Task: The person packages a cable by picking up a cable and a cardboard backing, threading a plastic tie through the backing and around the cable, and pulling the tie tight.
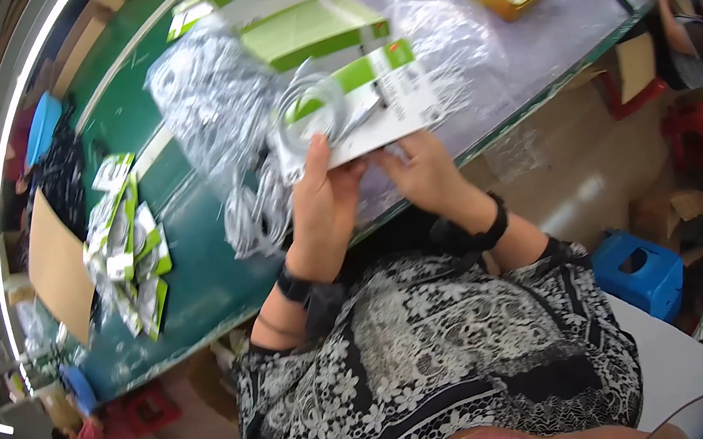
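Note:
A white card with a green band (412,108) is held tilted over the table's near edge. On its left part lies a coiled light-grey cable (338,100). My left hand (324,205) is closed on the card's lower left edge, its thumb up against the coil and its fingers underneath. My right hand (428,175) pinches the lower edge of the card near the middle, fingertips partly hidden behind it. Beside my left hand, a heap of grey cables in clear bags (213,95) spreads over the table, with loose coils (256,215) at its near end.
Stacks of green-and-white cards (312,32) stand beyond my hands. A gold box (510,1) sits at the far right, near clear plastic film (438,5). Filled green-and-white packets (127,251) are piled left on the green table (207,280). A blue stool (643,277) stands behind right; another person (696,50) sits farther right.

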Action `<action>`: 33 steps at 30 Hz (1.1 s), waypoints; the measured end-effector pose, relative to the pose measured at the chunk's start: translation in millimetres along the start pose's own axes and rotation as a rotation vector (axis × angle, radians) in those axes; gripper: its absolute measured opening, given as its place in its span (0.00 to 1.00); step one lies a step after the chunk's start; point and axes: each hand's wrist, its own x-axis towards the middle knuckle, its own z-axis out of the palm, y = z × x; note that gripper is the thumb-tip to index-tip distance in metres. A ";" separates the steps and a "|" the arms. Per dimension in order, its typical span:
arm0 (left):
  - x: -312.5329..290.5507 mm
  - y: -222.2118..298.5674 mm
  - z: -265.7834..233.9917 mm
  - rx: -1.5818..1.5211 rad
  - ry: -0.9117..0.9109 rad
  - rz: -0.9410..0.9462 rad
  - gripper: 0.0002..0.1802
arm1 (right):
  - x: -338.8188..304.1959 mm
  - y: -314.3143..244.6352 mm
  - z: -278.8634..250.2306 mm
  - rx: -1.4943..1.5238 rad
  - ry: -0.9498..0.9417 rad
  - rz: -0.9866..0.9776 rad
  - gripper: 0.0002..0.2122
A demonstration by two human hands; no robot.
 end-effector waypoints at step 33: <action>1.4 -28.1 37.3 0.164 -0.358 -0.198 0.17 | -11.3 32.6 -51.1 0.077 0.359 -0.257 0.14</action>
